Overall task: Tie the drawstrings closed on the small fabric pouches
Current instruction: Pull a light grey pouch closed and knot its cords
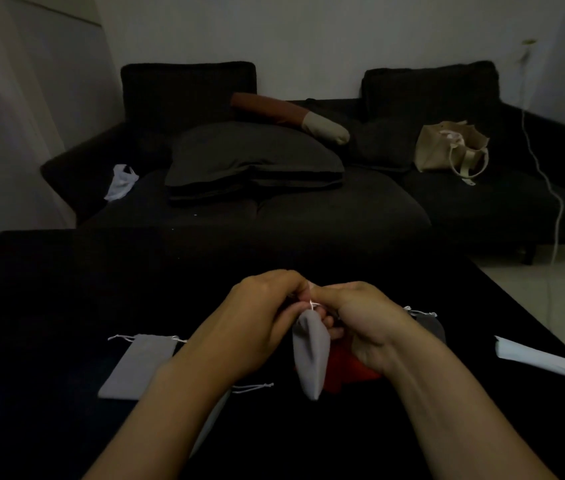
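Left hand (260, 317) fingers pinching white drawstring (312, 304), right hand (360, 317) curled on it, grey pouch (310, 355) hanging

Dark sofa (308, 209) behind the surface: grey pillows (253, 157) mid-seat, beige tote bag (447, 148) on its right seat, white cable (551, 188) hanging right of the bag.
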